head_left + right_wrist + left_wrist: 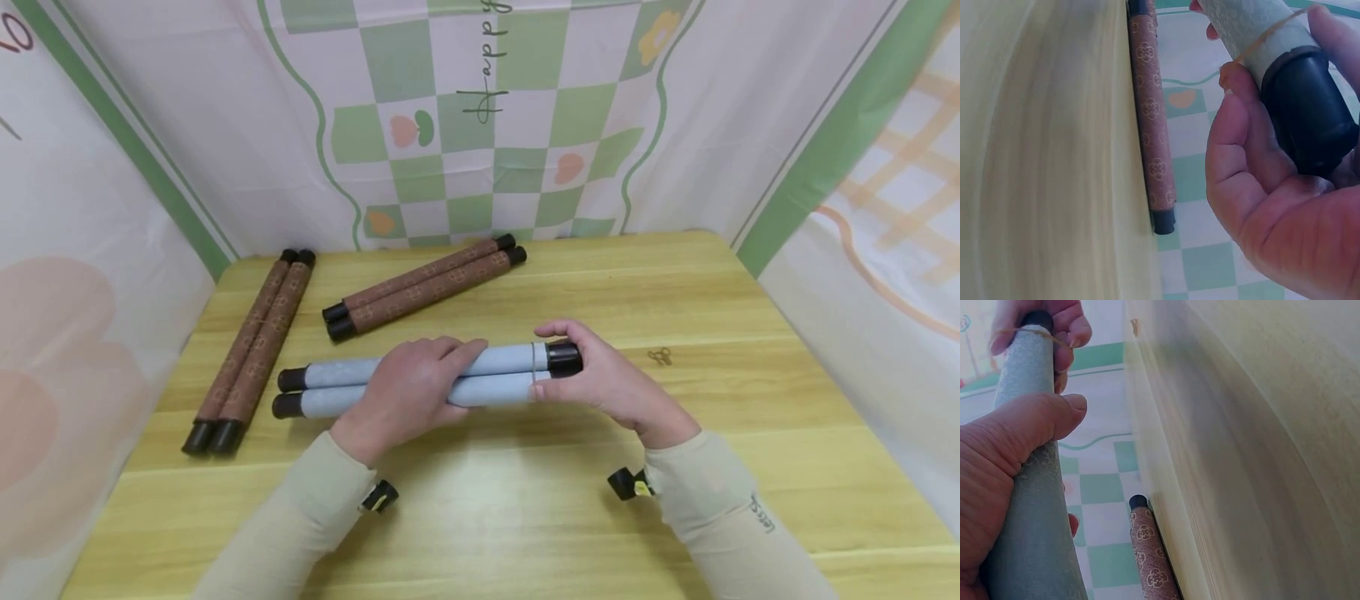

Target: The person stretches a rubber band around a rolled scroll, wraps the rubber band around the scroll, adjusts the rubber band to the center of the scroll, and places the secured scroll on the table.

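A light blue scroll (498,390) with two side-by-side rolls and black end caps lies crosswise in front of me, held just over the table. My left hand (408,392) grips it around the middle, thumb laid along the roll (1035,506). At its right end my right hand (603,383) holds a thin rubber band (534,367) stretched around both rolls, just inside the caps. In the right wrist view the band (1269,31) runs taut between fingertips and thumb, and the black cap (1310,106) sits within the curve of the hand.
One brown patterned scroll (255,350) lies at the table's left side, another (427,292) toward the back. Several loose rubber bands (660,357) lie right of my right hand. A printed curtain (495,167) hangs behind the wooden table (495,517).
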`<state>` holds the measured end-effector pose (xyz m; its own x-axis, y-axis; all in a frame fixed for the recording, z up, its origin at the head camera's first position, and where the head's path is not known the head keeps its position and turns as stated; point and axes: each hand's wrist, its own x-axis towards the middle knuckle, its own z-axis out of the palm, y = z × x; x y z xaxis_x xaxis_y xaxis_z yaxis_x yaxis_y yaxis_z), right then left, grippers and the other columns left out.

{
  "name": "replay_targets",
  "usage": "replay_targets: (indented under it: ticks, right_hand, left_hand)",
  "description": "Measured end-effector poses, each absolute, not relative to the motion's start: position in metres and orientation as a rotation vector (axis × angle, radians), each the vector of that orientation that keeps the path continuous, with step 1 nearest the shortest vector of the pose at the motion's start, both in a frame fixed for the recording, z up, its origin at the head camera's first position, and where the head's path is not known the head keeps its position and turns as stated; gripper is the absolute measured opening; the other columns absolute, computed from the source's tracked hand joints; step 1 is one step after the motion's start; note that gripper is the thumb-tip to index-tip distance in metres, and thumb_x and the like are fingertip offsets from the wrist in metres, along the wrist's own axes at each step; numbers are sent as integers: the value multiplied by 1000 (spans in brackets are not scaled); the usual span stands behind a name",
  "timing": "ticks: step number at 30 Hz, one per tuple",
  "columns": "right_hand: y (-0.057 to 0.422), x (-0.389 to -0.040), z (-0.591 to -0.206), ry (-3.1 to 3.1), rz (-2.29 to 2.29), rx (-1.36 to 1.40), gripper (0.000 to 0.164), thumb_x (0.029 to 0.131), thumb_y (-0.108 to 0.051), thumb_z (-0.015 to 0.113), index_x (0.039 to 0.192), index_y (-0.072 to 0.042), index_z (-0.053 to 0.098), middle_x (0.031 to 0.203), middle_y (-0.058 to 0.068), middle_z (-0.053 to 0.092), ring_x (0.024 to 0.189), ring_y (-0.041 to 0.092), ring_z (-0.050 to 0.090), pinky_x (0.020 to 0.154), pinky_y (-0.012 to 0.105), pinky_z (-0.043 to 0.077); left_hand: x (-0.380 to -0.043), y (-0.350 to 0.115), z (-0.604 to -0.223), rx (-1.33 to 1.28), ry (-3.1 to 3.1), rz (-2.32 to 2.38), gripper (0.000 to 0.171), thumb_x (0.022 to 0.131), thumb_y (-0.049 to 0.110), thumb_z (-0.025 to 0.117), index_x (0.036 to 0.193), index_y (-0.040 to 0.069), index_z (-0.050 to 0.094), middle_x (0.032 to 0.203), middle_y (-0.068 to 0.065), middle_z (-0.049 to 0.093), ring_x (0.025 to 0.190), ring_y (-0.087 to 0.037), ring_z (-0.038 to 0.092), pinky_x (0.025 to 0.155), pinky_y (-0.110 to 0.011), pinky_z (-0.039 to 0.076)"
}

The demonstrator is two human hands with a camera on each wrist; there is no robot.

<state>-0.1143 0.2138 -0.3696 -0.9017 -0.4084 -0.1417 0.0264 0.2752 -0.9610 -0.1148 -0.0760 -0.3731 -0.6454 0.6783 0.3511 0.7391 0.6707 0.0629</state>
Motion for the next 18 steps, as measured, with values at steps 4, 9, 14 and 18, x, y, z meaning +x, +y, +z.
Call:
replay_targets:
  ticks: [4,9,14,18]
  right_hand:
    - [211,-112,-374,2132,-1779,-303,88,89,-13,82,158,-13,28,137,26,54,110,31,64,90,41,60]
    - [206,-108,-378,2061,-1937,-267,91,94,-9,75,164,-13,17,143,28,44,104,27,66,84,41,62]
    - [200,-106,-381,2022,-2040,-170,100,92,-7,76,166,-16,9,148,27,38,111,27,63,88,37,61]
    - [193,-104,-383,2036,-2081,-127,100,89,-3,78,164,-13,13,148,23,42,119,26,59,95,33,58]
  left_hand:
    - [-115,-75,-372,-1096,-2617,-286,79,78,40,90,146,15,58,120,-7,73,94,-22,72,78,-39,61]
    - [-116,-73,-372,-1041,-2609,-306,77,78,39,89,145,15,59,119,-8,73,92,-22,72,75,-39,61]
    - [-117,-73,-372,-998,-2572,-287,76,79,39,88,144,13,59,115,-8,74,90,-23,73,73,-40,61]
    - [-117,-73,-373,-955,-2517,-264,74,79,37,88,143,10,59,112,-10,74,85,-25,73,68,-41,60]
